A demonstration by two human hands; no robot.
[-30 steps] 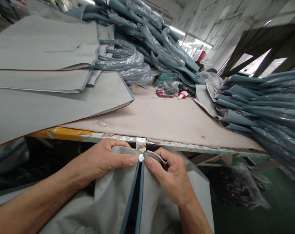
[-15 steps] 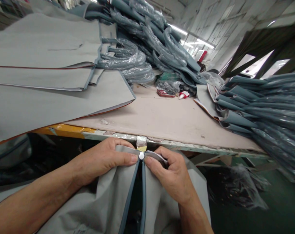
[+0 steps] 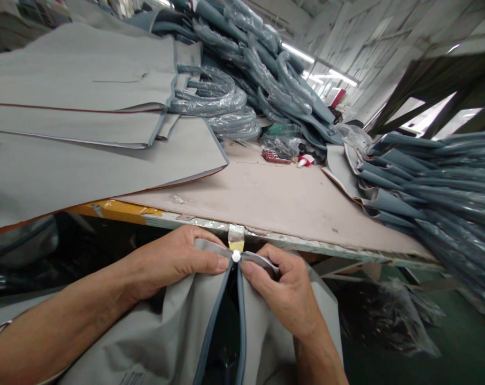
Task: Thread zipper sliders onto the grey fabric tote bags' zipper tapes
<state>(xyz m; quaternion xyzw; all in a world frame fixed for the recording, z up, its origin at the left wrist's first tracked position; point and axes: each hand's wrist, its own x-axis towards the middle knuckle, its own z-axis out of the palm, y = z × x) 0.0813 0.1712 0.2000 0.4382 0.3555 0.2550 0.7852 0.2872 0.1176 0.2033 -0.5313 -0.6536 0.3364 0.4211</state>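
A large grey fabric sheet [image 3: 146,342] with blue-edged borders hangs in front of the table, and both hands pinch its top. My left hand [image 3: 182,256] is closed on the left part, thumb in front and fingers behind. My right hand [image 3: 284,278] pinches the right part, fingers folded behind a grey flap. Between the thumbs sits a small white knob [image 3: 236,256], just below a taped bracket [image 3: 236,235] on the table edge. Under the knob the two blue edges [image 3: 242,321] spread apart around a dark gap.
Flat grey fabric pieces [image 3: 85,155] cover the left of the table [image 3: 258,198]. Plastic-wrapped blue rolls [image 3: 262,64] are piled behind, and more wrapped bundles [image 3: 435,176] hang over the right side. A red calculator [image 3: 276,156] and a red-and-white bottle [image 3: 305,161] lie at the back.
The view has shifted slightly, so the scene sits a little further right. Both hands keep their grip at the white knob, and the gap between the blue edges looks wider below it.
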